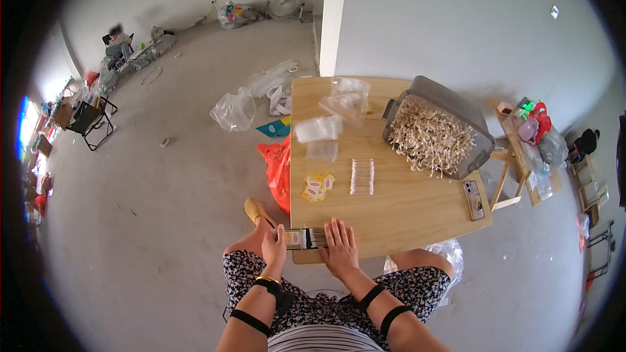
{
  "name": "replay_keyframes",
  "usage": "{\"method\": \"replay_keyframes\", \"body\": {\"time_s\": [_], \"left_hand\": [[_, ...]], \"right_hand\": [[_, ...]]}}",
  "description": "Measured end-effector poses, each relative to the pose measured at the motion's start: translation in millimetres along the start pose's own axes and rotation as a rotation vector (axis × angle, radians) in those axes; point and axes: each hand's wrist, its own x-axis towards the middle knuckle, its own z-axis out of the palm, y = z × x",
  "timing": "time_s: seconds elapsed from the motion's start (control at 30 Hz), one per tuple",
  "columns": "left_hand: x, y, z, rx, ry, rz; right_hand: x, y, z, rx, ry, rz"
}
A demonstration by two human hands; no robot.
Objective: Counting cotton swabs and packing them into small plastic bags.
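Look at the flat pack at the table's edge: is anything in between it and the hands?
Nothing visible is. The left hand holds one end of the flat pack, and the right hand lies against the other. The cotton swabs lie farther up the table.

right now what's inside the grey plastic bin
A loose heap of cotton swabs shows inside the grey plastic bin; whatever lies deeper, beneath the top layer, is covered and can't be seen.

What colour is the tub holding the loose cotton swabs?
The tub is grey, best seen in the head view.
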Motion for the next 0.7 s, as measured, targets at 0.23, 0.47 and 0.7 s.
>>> {"method": "replay_keyframes", "body": {"time_s": [0.23,0.47,0.7], "left_hand": [[3,3,6,-0.21,-0.052,-0.09],[-2,-5,18,-0.714,-0.074,-0.28],[3,-4,15,-0.413,-0.066,-0.16]], "right_hand": [[0,-3,3,0.03,0.016,-0.003],[6,-21,2,0.001,-0.026,-0.034],[10,-29,5,0.13,-0.025,-0.11]]}}
